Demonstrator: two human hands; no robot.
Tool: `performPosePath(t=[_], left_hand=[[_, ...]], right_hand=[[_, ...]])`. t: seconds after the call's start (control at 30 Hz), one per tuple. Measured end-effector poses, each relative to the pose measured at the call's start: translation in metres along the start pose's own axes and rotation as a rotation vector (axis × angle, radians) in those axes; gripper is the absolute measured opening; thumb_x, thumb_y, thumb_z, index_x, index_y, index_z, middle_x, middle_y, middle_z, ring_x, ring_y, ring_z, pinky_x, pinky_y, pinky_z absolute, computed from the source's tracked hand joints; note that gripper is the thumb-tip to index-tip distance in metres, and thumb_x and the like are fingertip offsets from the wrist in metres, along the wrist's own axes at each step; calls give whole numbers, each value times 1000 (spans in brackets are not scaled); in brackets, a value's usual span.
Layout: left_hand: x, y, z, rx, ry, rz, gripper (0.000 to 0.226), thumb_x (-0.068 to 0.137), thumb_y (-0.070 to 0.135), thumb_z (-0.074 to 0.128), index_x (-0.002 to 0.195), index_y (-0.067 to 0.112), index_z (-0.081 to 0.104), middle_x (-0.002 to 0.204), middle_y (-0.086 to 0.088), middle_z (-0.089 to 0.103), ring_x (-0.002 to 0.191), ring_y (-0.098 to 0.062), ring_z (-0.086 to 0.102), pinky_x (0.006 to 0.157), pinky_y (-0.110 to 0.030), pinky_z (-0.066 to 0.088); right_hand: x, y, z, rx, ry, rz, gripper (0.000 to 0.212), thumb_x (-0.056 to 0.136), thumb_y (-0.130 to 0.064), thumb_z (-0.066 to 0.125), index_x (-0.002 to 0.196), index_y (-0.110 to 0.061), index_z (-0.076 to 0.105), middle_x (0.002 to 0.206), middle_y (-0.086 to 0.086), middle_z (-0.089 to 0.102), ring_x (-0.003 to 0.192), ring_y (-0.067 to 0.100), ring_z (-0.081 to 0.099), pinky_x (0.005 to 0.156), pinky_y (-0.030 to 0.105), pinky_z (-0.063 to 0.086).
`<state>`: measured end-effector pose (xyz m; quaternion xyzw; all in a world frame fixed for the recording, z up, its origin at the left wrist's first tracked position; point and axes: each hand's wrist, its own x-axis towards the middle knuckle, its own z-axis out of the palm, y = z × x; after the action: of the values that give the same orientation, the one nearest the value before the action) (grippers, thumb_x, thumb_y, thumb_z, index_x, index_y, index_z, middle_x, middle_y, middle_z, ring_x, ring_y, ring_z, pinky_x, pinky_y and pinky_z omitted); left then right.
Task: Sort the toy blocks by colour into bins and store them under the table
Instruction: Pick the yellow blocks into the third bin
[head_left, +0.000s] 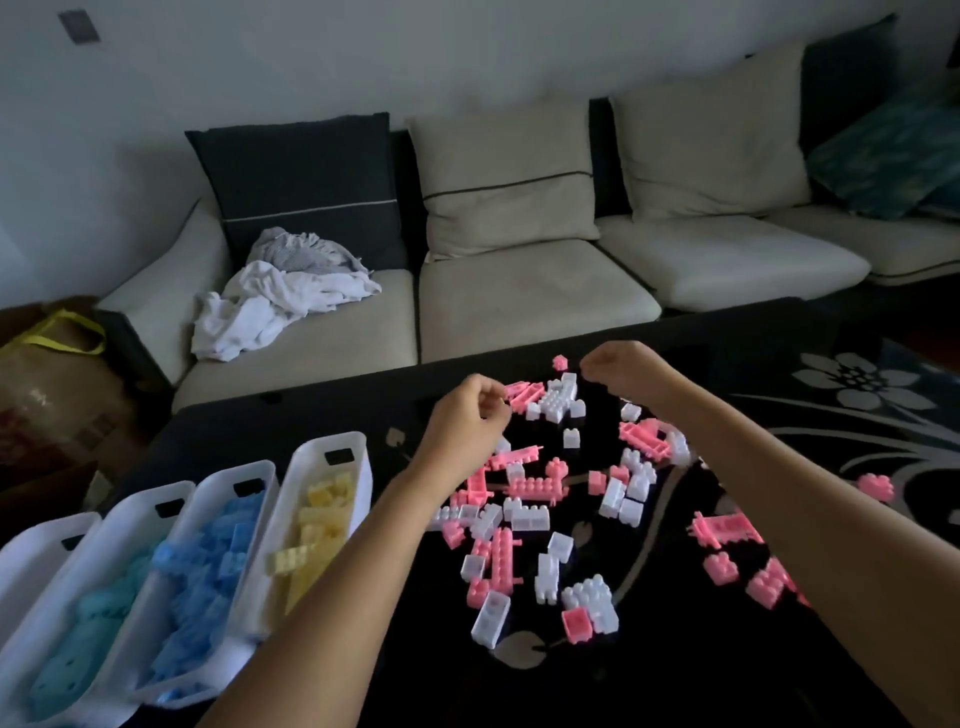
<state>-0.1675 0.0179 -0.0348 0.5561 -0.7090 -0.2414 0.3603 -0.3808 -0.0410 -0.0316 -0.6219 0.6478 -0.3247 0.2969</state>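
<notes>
Cream sofa (519, 306), crumpled white laundry (270, 306), floral rug (862, 395), brown bag (52, 374)

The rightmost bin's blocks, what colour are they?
Pale yellow blocks in the bin; head view shows it best.

There are four white bins (358, 452): one holds yellow blocks (322, 519), one blue blocks (218, 561), one teal blocks (98, 613), and the fourth's contents are hidden. Loose pink blocks (535, 488) and white blocks (530, 518) number several dozen together, too jumbled to count exactly. Two hands show, one left hand (465, 421) and one right hand (626, 371), over one table (311, 415)
</notes>
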Motion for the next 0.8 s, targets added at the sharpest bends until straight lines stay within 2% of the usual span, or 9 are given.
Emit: performPosePath(t=[0.13, 0.23, 0.3, 0.33, 0.4, 0.47, 0.57, 0.7, 0.8], left_hand=[[48, 11, 56, 75, -152, 21, 25, 94, 13, 51, 118, 16, 56, 115, 1, 60, 99, -9, 56, 84, -17, 43], [80, 20, 88, 144, -235, 59, 34, 95, 6, 43, 127, 14, 53, 126, -4, 55, 109, -18, 56, 89, -22, 42], [101, 25, 107, 192, -277, 72, 42, 94, 1, 37, 131, 17, 50, 132, -5, 50, 98, -19, 59, 81, -23, 44], [112, 27, 117, 213, -292, 70, 45, 94, 1, 35, 132, 19, 50, 134, -4, 48, 87, -16, 58, 73, -23, 45], [128, 31, 131, 252, -313, 73, 48, 93, -1, 33, 132, 22, 50, 136, -8, 48, 72, -12, 52, 59, -21, 42], [139, 37, 145, 289, -342, 79, 48, 94, -2, 32, 133, 20, 50, 131, -11, 52, 74, -20, 56, 51, -22, 34], [155, 44, 167, 354, -402, 87, 45, 96, 0, 33, 135, 15, 50, 131, -13, 54, 111, -35, 55, 70, -32, 41], [172, 38, 192, 442, -477, 76, 45, 100, 8, 29, 141, 17, 42, 142, -15, 44, 119, -33, 50, 84, -29, 41], [178, 31, 206, 491, -450, 91, 44, 100, 12, 31, 143, 13, 39, 145, -14, 38, 124, -32, 46, 97, -33, 39]], right_hand=[[16, 67, -34, -409, -6, 68, 44, 89, -9, 53, 133, -11, 50, 129, 13, 55, 106, 25, 58, 78, 25, 42], [19, 97, -40, -289, -145, 87, 54, 88, 4, 41, 136, -20, 46, 114, 10, 60, 59, 10, 49, 50, 17, 36], [21, 108, -45, -203, -239, 90, 47, 92, 5, 37, 130, -18, 53, 89, -1, 58, 47, 5, 45, 44, 16, 34], [22, 113, -48, -121, -275, 97, 42, 94, 5, 35, 126, -12, 56, 80, 3, 57, 49, 6, 52, 48, 19, 41], [25, 118, -54, 48, -333, 102, 36, 97, 2, 32, 124, 2, 56, 102, 29, 60, 94, 26, 66, 84, 39, 51], [25, 121, -62, -39, -346, 88, 34, 99, -3, 34, 118, -2, 61, 130, 18, 56, 122, 31, 51, 106, 37, 38], [26, 118, -70, -191, -421, 34, 33, 98, -8, 41, 126, -7, 58, 136, 6, 52, 129, 21, 46, 105, 25, 34], [20, 117, -74, -463, -565, 9, 57, 88, -21, 56, 141, -31, 39, 150, -6, 29, 134, 19, 34, 106, 31, 31], [15, 121, -74, -539, -596, -20, 75, 80, -27, 68, 142, -40, 29, 153, -10, 26, 127, 14, 40, 104, 32, 35]])
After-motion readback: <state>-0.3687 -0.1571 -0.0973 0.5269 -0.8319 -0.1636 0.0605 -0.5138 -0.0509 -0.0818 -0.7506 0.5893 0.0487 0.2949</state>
